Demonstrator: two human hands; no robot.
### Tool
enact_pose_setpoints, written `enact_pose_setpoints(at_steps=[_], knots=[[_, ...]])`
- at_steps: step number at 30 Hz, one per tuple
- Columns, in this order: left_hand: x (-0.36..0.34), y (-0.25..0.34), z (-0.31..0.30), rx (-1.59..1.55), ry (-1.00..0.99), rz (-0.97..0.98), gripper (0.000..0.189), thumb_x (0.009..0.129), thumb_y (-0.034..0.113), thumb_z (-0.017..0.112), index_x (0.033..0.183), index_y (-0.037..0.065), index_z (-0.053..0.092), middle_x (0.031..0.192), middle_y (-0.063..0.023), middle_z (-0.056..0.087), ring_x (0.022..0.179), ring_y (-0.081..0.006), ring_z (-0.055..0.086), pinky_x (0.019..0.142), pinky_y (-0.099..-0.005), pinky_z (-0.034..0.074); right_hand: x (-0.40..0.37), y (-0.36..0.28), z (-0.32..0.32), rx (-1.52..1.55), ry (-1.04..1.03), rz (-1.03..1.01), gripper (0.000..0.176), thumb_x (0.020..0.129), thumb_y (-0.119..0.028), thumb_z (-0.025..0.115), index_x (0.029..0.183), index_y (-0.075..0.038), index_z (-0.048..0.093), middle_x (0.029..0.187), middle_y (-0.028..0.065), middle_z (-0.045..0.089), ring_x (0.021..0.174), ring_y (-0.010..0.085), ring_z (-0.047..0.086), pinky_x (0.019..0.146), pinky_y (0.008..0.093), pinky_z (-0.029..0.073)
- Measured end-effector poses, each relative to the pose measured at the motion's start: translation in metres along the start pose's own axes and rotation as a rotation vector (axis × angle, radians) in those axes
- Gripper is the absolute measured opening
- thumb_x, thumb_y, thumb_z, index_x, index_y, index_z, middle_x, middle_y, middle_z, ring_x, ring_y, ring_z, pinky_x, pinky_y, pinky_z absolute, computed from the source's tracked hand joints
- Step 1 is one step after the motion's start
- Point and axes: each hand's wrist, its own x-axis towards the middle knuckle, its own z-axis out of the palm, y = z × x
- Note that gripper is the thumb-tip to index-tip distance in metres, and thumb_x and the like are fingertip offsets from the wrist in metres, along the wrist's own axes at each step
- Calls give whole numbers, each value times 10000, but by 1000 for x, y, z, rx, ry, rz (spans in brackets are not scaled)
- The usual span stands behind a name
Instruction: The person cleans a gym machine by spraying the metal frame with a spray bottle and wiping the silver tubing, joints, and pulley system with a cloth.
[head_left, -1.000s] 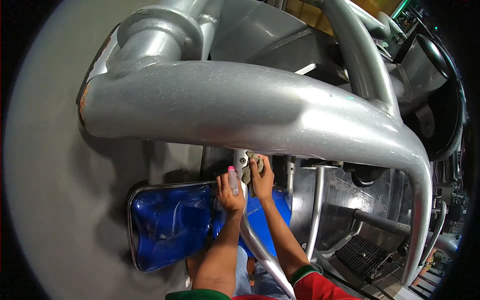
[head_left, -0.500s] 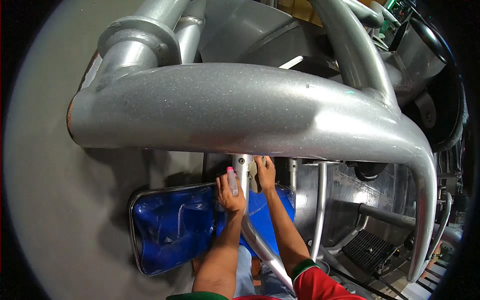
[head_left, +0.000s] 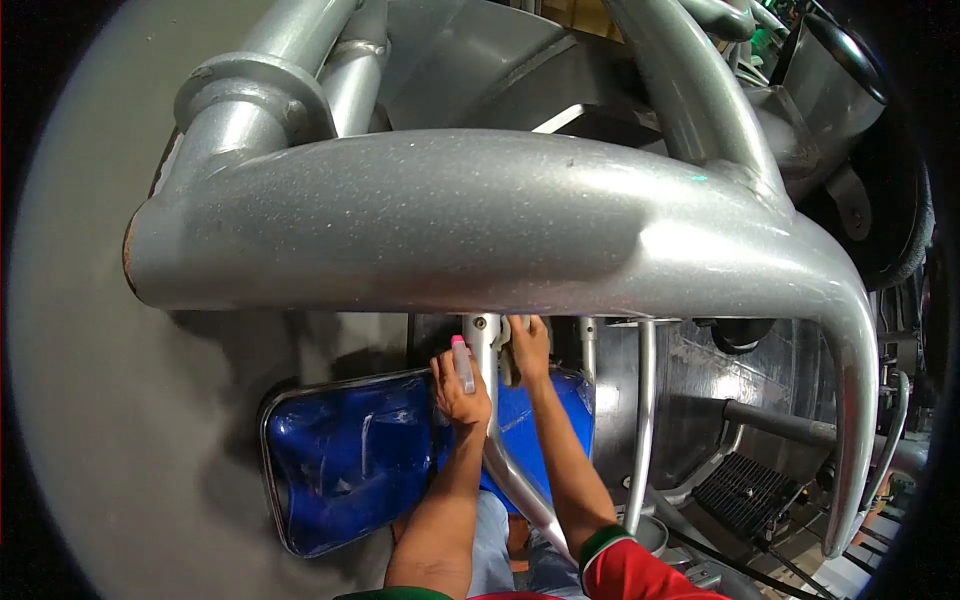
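My left hand (head_left: 461, 391) is wrapped round a small clear bottle (head_left: 464, 368) with a pink cap, just left of a thin silver tube (head_left: 483, 350). To the right of that tube, my right hand (head_left: 529, 345) grips a greyish-beige cloth (head_left: 509, 368), held close against the tube. The upper fingertips of my right hand reach the lower edge of a thick silver frame tube (head_left: 400, 220). Below my hands the thin tube bends down between my forearms.
A blue plastic-covered seat (head_left: 350, 455) lies below and left of my hands, over grey floor (head_left: 120, 420). Another upright tube (head_left: 643, 420) stands to the right. A black ridged pedal (head_left: 745, 492) is at lower right.
The thick frame tube sits slightly lower and further left in view. My right hand and the cloth have shifted slightly; my left hand still holds the bottle.
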Motion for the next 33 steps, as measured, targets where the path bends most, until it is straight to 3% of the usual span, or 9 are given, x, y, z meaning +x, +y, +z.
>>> enact_pose_setpoints(at_steps=[4, 5, 9, 19, 21, 26, 30, 32, 33], knots=[[-1, 2, 0, 19, 9, 0, 162, 898, 209, 572, 1007, 89, 577, 967, -143, 582, 891, -381, 589, 750, -474, 465, -44, -16, -5, 99, 79, -48, 512, 884, -451, 626, 1145, -11, 621, 1044, 225, 666, 1000, 326, 640, 877, 373, 460], [0, 0, 1, 30, 1, 4, 184, 909, 212, 568, 1021, 66, 566, 965, -157, 570, 900, -389, 586, 758, -473, 459, -42, 2, -1, 158, 67, -23, 470, 891, -432, 638, 1123, -23, 634, 1003, 150, 687, 925, 221, 638, 836, 328, 471], [-1, 0, 0, -27, 7, 20, 171, 903, 187, 559, 1019, 62, 569, 949, -165, 574, 907, -398, 581, 762, -475, 458, -45, 16, -2, 354, -52, 88, 359, 909, -353, 641, 1095, -46, 656, 954, 29, 668, 854, 108, 571, 789, 258, 457], [-2, 0, -2, -14, 9, 19, 173, 903, 202, 564, 998, 59, 581, 932, -168, 589, 907, -396, 578, 767, -487, 454, -22, 29, 3, 417, -87, 170, 379, 910, -368, 624, 1086, -35, 657, 989, 36, 671, 901, 118, 578, 832, 277, 445], [0, 2, 0, -21, 27, -2, 179, 904, 213, 571, 994, 59, 580, 930, -167, 588, 908, -395, 577, 765, -487, 453, -36, 14, -4, 180, -32, 102, 393, 914, -375, 618, 1107, -34, 647, 998, 60, 675, 903, 130, 590, 836, 287, 455], [-1, 3, -1, -43, 45, -20, 174, 894, 220, 589, 970, 64, 577, 919, -160, 581, 891, -392, 582, 748, -484, 454, -75, -26, -15, 77, 24, -69, 411, 908, -386, 642, 1153, -56, 630, 958, 86, 672, 878, 135, 597, 792, 282, 479], [-2, -8, 3, -72, 36, 9, 173, 886, 218, 588, 997, 86, 585, 944, -149, 614, 906, -383, 584, 765, -474, 462, -80, -50, -27, -257, -72, -235, 348, 858, -277, 700, 1153, -102, 644, 936, 95, 661, 816, 185, 604, 761, 305, 488], [-2, -17, 8, -49, 57, 35, 169, 881, 205, 586, 1011, 97, 589, 935, -141, 627, 921, -379, 585, 774, -471, 467, -76, -60, -31, -617, -15, -626, 288, 823, -245, 687, 1084, -128, 660, 969, 106, 634, 890, 323, 591, 727, 407, 516], [-2, -17, 5, -87, 14, 27, 221, 868, 222, 602, 1046, 93, 578, 983, -159, 620, 955, -406, 574, 795, -493, 465, -74, -65, -32, -681, -35, -674, 296, 786, -236, 697, 1070, -161, 664, 984, 82, 603, 917, 306, 565, 702, 412, 525]])
